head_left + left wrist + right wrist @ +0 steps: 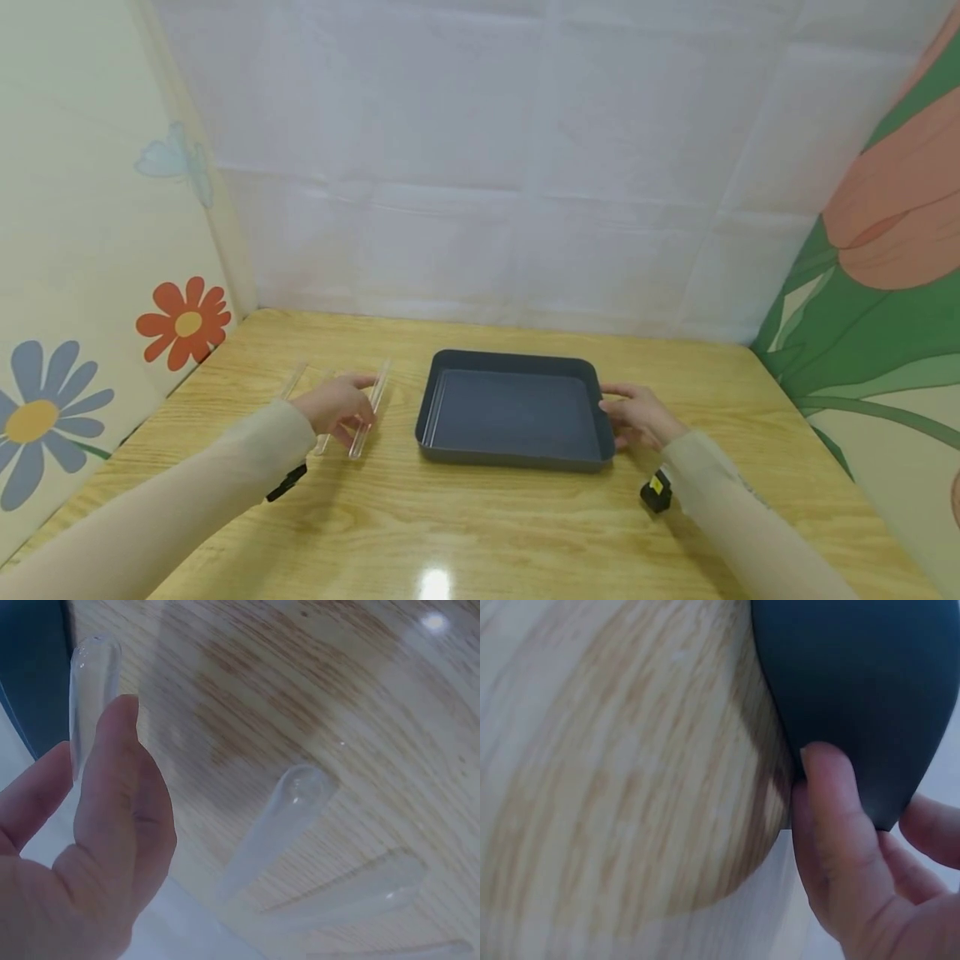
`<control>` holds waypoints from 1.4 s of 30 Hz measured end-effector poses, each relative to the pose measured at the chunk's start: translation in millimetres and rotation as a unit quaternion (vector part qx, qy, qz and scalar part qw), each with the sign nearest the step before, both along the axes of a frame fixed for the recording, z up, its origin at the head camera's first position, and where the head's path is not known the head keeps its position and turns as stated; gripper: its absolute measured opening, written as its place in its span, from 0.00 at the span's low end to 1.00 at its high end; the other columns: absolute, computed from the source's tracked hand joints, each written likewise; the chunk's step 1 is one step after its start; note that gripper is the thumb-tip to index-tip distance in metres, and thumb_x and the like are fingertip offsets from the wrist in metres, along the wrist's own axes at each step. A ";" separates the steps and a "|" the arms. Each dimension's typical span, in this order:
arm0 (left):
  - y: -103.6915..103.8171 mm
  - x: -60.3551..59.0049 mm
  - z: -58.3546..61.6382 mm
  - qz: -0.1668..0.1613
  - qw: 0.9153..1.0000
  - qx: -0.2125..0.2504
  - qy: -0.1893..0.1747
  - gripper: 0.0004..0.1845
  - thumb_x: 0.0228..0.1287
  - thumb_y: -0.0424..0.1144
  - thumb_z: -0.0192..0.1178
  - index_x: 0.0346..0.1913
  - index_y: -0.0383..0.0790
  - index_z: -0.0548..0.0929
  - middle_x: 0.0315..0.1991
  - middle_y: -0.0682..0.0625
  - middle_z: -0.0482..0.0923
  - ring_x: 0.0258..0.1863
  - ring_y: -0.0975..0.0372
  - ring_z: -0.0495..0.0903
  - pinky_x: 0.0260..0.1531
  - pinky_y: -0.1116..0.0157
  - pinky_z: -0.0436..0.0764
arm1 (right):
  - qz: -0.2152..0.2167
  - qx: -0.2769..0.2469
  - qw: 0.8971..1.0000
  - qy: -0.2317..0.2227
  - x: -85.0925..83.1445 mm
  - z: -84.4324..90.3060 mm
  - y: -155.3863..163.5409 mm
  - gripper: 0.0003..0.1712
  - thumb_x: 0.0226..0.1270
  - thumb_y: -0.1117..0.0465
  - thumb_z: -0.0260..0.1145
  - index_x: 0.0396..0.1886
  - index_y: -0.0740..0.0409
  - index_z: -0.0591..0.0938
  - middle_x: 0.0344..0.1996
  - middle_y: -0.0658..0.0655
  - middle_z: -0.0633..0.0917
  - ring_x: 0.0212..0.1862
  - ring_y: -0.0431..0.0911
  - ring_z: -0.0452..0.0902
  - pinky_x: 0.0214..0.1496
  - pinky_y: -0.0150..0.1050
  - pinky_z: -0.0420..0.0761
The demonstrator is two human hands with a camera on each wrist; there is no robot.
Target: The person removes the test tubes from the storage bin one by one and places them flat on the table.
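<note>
My left hand (341,406) pinches a clear test tube (371,408) between thumb and fingers, left of a dark grey rectangular tray (517,457). In the left wrist view the tube's rounded end (97,660) points up past the fingertips. More clear test tubes (281,825) lie on the table beneath and beside that hand. Inside the tray, along its left wall, run clear lengthwise edges (437,408) that look like a tube. My right hand (637,417) grips the tray's right side, fingers at the rim and against the outer wall (855,690).
The wooden table (480,533) meets a white cloth backdrop (517,208) behind the tray. Painted flower panels stand on both sides, a red flower (187,325) on the left. A black wrist device (657,492) hangs below the right cuff.
</note>
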State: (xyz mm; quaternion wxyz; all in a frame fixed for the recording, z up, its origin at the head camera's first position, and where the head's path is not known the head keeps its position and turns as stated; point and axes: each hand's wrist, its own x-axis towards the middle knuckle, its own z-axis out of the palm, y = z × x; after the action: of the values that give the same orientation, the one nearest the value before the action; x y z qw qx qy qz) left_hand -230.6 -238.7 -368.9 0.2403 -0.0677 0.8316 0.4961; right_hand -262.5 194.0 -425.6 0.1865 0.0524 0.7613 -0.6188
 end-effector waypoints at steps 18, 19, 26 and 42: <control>2.9 -13.0 -13.5 0.029 0.997 -0.068 0.012 0.39 0.55 0.16 0.53 0.70 0.18 0.50 0.49 0.19 0.68 0.28 0.53 0.76 0.36 0.47 0.83 | 0.001 -0.009 1.000 -0.003 -1.9 -1.0 1.2 0.31 0.74 0.67 0.54 0.73 0.67 0.59 0.53 0.70 0.80 0.39 0.49 0.82 0.32 0.47 0.83; 3.3 -13.3 -13.2 0.029 0.997 -0.073 0.013 0.38 0.55 0.16 0.52 0.70 0.18 0.50 0.50 0.19 0.68 0.27 0.53 0.77 0.36 0.47 0.83 | 0.003 -0.010 1.000 -0.002 -2.2 -1.2 1.2 0.31 0.74 0.67 0.54 0.73 0.67 0.59 0.53 0.70 0.80 0.40 0.49 0.82 0.32 0.46 0.83; 4.9 -12.8 -13.7 0.032 0.994 -0.106 0.013 0.37 0.54 0.16 0.52 0.68 0.17 0.53 0.45 0.26 0.72 0.24 0.54 0.74 0.28 0.54 0.84 | 0.000 -0.010 1.000 0.001 -4.1 -3.7 1.6 0.30 0.74 0.68 0.54 0.72 0.67 0.60 0.48 0.67 0.83 0.38 0.49 0.82 0.30 0.45 0.83; 6.7 -28.9 -27.5 -0.034 0.961 -0.273 0.031 0.19 0.60 0.23 0.58 0.53 0.17 0.71 0.19 0.40 0.78 0.10 0.61 0.74 0.17 0.67 0.80 | 0.005 0.000 1.000 0.004 -3.8 -1.9 1.7 0.30 0.74 0.68 0.54 0.72 0.68 0.60 0.41 0.63 0.85 0.35 0.48 0.82 0.28 0.43 0.82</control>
State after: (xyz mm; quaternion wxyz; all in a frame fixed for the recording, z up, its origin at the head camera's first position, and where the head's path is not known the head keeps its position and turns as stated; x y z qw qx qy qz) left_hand -259.6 -232.0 -396.5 0.2035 -0.0872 0.9443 0.2434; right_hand -266.2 195.8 -427.4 0.1862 0.0461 0.7625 -0.6179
